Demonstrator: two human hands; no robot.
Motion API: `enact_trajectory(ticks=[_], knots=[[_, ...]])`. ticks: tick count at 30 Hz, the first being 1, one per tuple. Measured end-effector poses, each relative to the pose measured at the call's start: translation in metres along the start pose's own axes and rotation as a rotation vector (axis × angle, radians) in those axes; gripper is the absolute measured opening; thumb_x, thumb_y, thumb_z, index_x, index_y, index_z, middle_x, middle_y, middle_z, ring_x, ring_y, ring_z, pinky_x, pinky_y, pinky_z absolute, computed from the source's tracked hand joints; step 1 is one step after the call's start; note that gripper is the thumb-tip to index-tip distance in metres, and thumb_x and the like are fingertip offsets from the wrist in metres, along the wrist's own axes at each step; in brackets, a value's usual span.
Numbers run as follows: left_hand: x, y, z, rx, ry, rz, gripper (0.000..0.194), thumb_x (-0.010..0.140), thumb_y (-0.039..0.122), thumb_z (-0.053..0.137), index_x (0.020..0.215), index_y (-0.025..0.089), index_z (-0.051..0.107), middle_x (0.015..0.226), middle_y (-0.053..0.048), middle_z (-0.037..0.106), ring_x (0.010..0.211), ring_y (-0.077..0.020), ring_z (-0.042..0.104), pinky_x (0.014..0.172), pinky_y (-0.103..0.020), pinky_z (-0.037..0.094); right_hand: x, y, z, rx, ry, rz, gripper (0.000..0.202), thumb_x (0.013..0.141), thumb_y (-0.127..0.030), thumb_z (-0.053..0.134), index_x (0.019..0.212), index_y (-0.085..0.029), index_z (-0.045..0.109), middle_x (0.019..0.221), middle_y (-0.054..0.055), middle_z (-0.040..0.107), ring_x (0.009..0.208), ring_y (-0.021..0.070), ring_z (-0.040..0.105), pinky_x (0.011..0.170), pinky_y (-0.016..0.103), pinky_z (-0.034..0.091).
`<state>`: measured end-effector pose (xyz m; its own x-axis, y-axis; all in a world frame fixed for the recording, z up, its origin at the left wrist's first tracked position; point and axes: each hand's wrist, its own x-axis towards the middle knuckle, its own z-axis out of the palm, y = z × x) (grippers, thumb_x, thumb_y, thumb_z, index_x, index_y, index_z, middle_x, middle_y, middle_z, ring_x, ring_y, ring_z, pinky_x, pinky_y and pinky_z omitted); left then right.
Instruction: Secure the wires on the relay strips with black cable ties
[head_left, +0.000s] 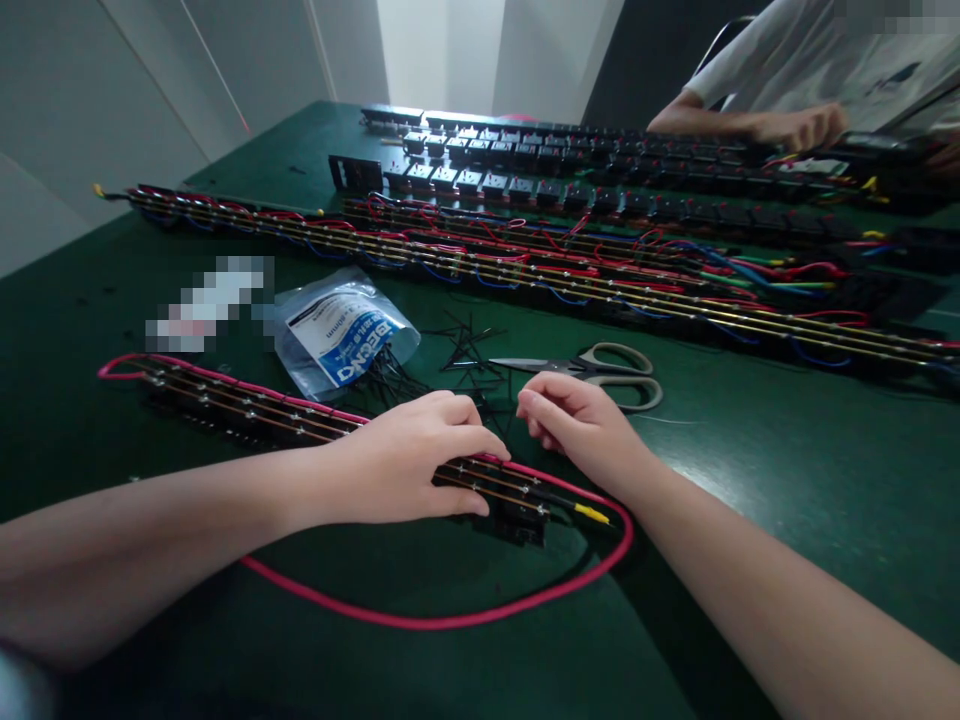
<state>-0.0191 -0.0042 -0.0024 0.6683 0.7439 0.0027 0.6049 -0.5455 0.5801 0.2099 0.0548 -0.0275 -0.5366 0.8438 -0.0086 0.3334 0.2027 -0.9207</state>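
A short black strip (262,418) with copper rods lies on the green table, a red cable (420,622) running along its far edge and looping round its right end. My left hand (420,455) lies over the strip, thumb on the near side and fingers on the far side, gripping it. Just beyond the strip's right part is my right hand (574,425), its fingers curled together; whatever they hold, if anything, is too small to make out. A yellow-tipped lead (592,513) sticks out at the strip's right end.
Scissors (555,370) and loose black ties (469,350) lie behind my right hand, beside a clear bag (341,330) of ties. Long wired strips (525,275) span the table's far side. Another person's hand (806,128) is at the back right.
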Motion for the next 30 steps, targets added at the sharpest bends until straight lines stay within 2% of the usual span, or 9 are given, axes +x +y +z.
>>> enact_trajectory(ticks=[4,8,12,15,17,19,22,26,30], knots=[[-0.003,0.003,-0.002,0.085,0.020,0.063,0.035,0.091,0.033,0.072,0.124,0.022,0.066,0.110,-0.007,0.064,0.103,-0.0224,0.060,0.089,-0.036,0.052,0.001,0.004,-0.004,-0.061,0.179,-0.029,0.024,0.094,-0.038,0.058,0.077,-0.021,0.062,0.063,-0.003,0.052,0.060,0.0134,0.046,0.058,0.029,0.034],[-0.010,0.003,-0.013,0.257,0.050,0.202,0.028,0.100,0.033,0.061,0.122,0.017,0.065,0.111,-0.009,0.067,0.106,-0.0232,0.061,0.097,-0.040,0.050,0.003,0.008,-0.004,-0.032,0.250,-0.029,0.019,0.096,-0.036,0.055,0.086,-0.022,0.061,0.063,-0.004,0.051,0.057,0.0129,0.045,0.056,0.029,0.033],[-0.014,0.002,-0.017,0.370,0.224,0.262,0.019,0.101,0.030,0.059,0.113,0.017,0.066,0.110,-0.007,0.070,0.104,-0.0209,0.061,0.100,-0.040,0.049,0.004,0.011,-0.003,0.011,0.265,-0.027,0.014,0.095,-0.035,0.057,0.089,-0.022,0.060,0.064,-0.005,0.051,0.056,0.0119,0.046,0.054,0.027,0.033],[-0.017,0.011,-0.006,0.513,0.343,0.391,0.017,0.098,0.032,0.064,0.099,0.015,0.066,0.096,-0.004,0.070,0.088,-0.0195,0.062,0.083,-0.038,0.050,0.005,0.013,-0.001,0.023,0.272,-0.037,0.012,0.093,-0.034,0.060,0.089,-0.022,0.060,0.063,-0.005,0.052,0.056,0.0122,0.048,0.055,0.028,0.036],[-0.020,0.023,0.004,0.586,0.349,0.482,0.024,0.096,0.039,0.066,0.087,0.017,0.064,0.077,0.000,0.063,0.071,-0.0178,0.056,0.065,-0.036,0.044,0.005,0.014,-0.001,0.022,0.275,-0.044,0.011,0.092,-0.032,0.060,0.088,-0.022,0.061,0.063,-0.005,0.052,0.056,0.0124,0.049,0.055,0.028,0.036],[-0.024,0.037,0.014,0.568,0.258,0.496,0.033,0.094,0.049,0.065,0.082,0.018,0.063,0.068,0.002,0.054,0.061,-0.0166,0.049,0.055,-0.035,0.034,0.005,0.014,0.000,0.013,0.275,-0.052,0.010,0.092,-0.030,0.060,0.086,-0.022,0.061,0.063,-0.005,0.052,0.057,0.0124,0.049,0.055,0.028,0.035],[-0.032,0.054,0.027,0.547,0.047,0.364,0.045,0.084,0.062,0.072,0.075,0.020,0.059,0.066,0.002,0.052,0.060,-0.0172,0.049,0.051,-0.035,0.031,0.004,0.012,0.000,-0.009,0.273,-0.061,0.010,0.090,-0.029,0.060,0.084,-0.022,0.061,0.065,-0.004,0.052,0.058,0.0123,0.048,0.056,0.029,0.035],[-0.040,0.066,0.046,0.592,-0.128,0.246,0.029,0.079,0.036,0.082,0.075,0.021,0.057,0.067,0.003,0.054,0.059,-0.0170,0.049,0.049,-0.034,0.030,0.003,0.010,0.001,-0.036,0.266,-0.075,0.011,0.091,-0.028,0.058,0.083,-0.021,0.061,0.066,-0.004,0.051,0.060,0.0125,0.048,0.057,0.029,0.035],[-0.048,0.070,0.060,0.700,-0.130,0.142,0.016,0.083,0.023,0.068,0.076,0.021,0.054,0.067,0.001,0.051,0.056,-0.0182,0.048,0.046,-0.033,0.028,0.003,0.010,-0.001,-0.080,0.243,-0.104,0.012,0.092,-0.027,0.057,0.083,-0.021,0.061,0.066,-0.004,0.052,0.060,0.0124,0.048,0.057,0.028,0.036]])
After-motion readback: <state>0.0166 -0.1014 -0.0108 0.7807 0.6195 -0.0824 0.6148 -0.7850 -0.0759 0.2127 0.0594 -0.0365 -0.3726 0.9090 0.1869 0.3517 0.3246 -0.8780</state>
